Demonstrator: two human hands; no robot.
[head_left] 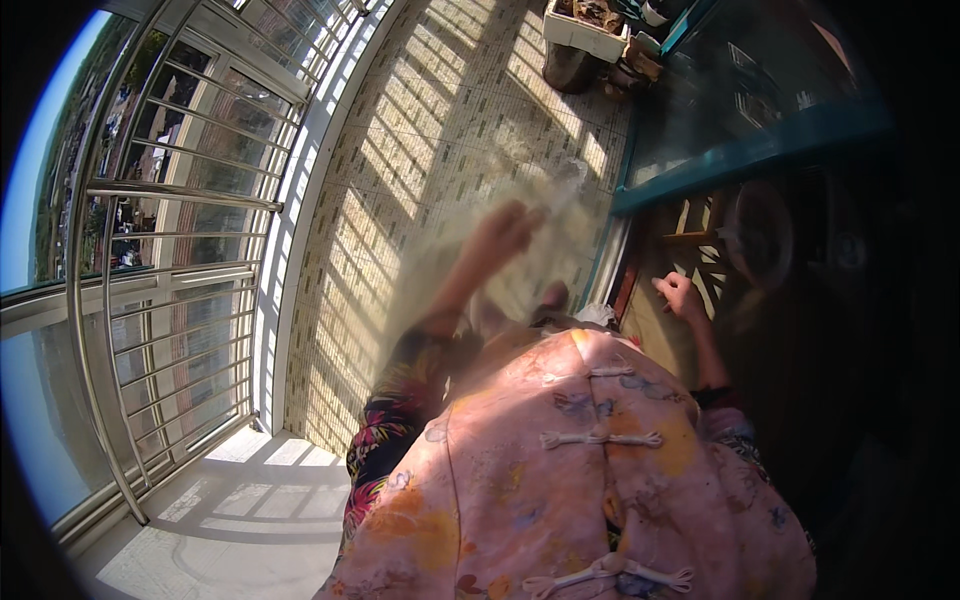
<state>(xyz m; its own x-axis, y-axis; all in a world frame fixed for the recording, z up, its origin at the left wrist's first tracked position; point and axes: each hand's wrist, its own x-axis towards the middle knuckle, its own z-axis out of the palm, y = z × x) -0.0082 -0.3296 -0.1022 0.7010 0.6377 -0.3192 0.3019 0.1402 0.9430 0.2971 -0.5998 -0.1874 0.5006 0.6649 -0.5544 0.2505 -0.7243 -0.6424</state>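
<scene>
My left hand (505,232) is raised over the tiled floor ahead of me, smeared by motion. Its fingers look curled together. Just beyond them is a pale, see-through blur (570,178), too indistinct to name; I cannot tell whether the hand holds it. Off to the right, my right hand (682,297) hangs beside the doorway with its fingers loosely curled in, and nothing shows in them. A pink patterned garment with knotted fastenings (600,440) covers my front, and a dark flowered sleeve (385,420) shows on my left arm.
Metal railings (180,188) run along the windows on the left, above a white sill (230,500). A teal-framed glass door or window (760,150) stands at the right. Farther ahead, a white planter box (590,35) rests on a dark pot (570,70). Striped sunlight crosses the tiled floor (400,130).
</scene>
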